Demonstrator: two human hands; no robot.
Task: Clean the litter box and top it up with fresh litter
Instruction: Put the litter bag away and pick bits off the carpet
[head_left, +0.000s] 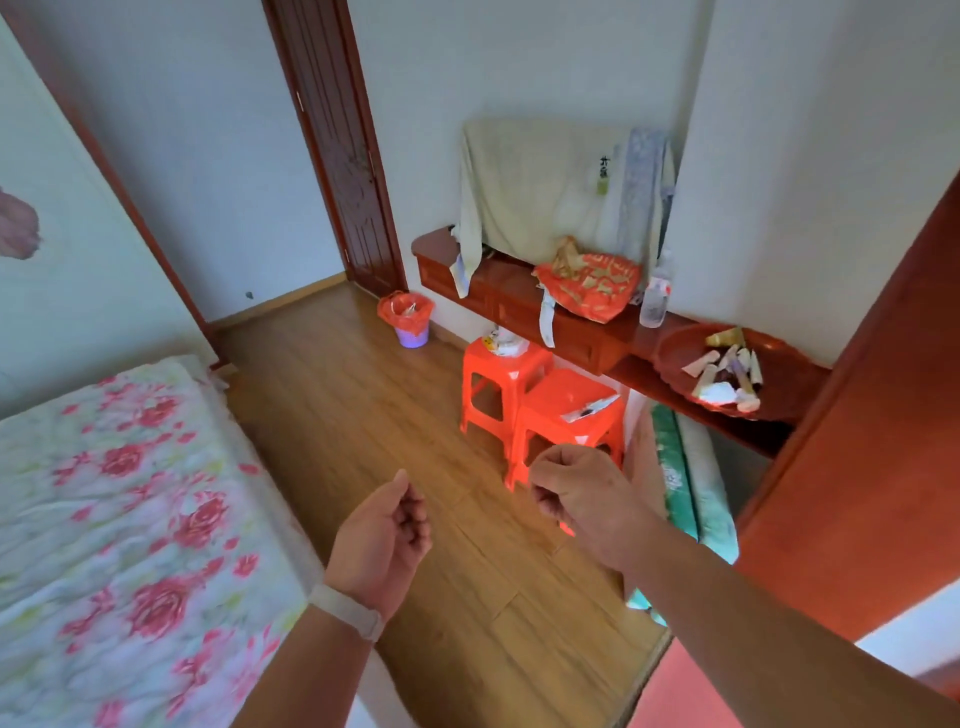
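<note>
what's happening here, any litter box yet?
No litter box or litter in view. The person stands in a bedroom with both hands empty: left hand and right hand loosely curled over the wooden floor. Ahead are two orange plastic stools and a small purple bin with a red liner.

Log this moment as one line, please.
left hand: empty | right hand: empty | litter box: not visible | ahead: stools, bin

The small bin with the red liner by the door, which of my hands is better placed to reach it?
Probably the left hand: the bin sits forward and left, on its side. The right hand hangs before the orange stools. Both hold nothing.
</note>
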